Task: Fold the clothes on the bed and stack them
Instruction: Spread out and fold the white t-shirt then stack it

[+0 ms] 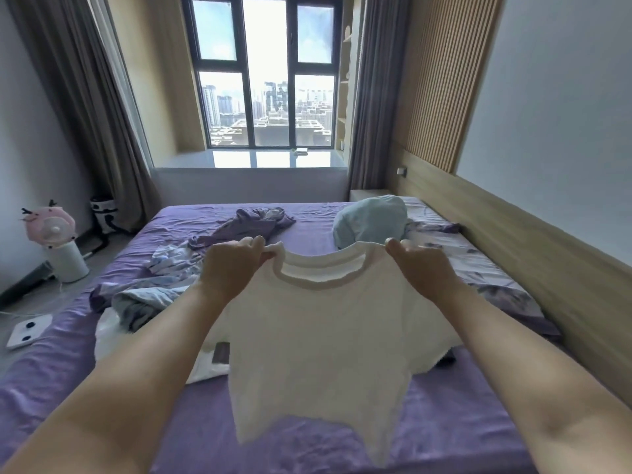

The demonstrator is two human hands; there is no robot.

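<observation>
Purple bed (307,449), crumpled clothes (239,227), pillow (369,220)

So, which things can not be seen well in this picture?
- Head view: the fingertips of the left hand and right hand, curled behind the white T-shirt.
- The dark item, mostly behind the shirt.
- The small object on the windowsill, too small to name.

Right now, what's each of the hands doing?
Left hand: grips the white shirt at its left shoulder, held up over the bed.
Right hand: grips the shirt's right shoulder.
</observation>
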